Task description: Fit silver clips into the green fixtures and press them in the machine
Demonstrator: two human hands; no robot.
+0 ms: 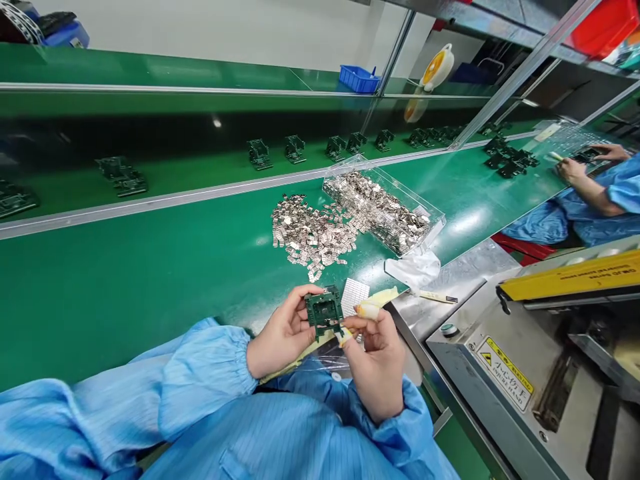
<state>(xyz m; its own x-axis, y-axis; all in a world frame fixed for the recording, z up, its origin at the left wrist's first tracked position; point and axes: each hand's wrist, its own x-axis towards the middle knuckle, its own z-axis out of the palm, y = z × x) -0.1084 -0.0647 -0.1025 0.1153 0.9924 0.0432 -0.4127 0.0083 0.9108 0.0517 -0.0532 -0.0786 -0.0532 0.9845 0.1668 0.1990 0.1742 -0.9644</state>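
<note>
My left hand is closed on the edge of a green circuit board with a square recess in its middle, held tilted in front of my body. My right hand, with pale yellow-stained covers on thumb and a fingertip, pinches at the board's lower right corner. Whether a small part sits between those fingers is hidden. Just behind the board lies a white gridded sheet. Farther back is a heap of small silvery metal pieces, spilling from a clear plastic tray that holds more of them.
A row of boards lies on the green strip behind the metal rail. At right stands a grey machine with a hand-injury warning label. A white cloth and a pen-like tool lie beside it. A co-worker's hands handle something farther right.
</note>
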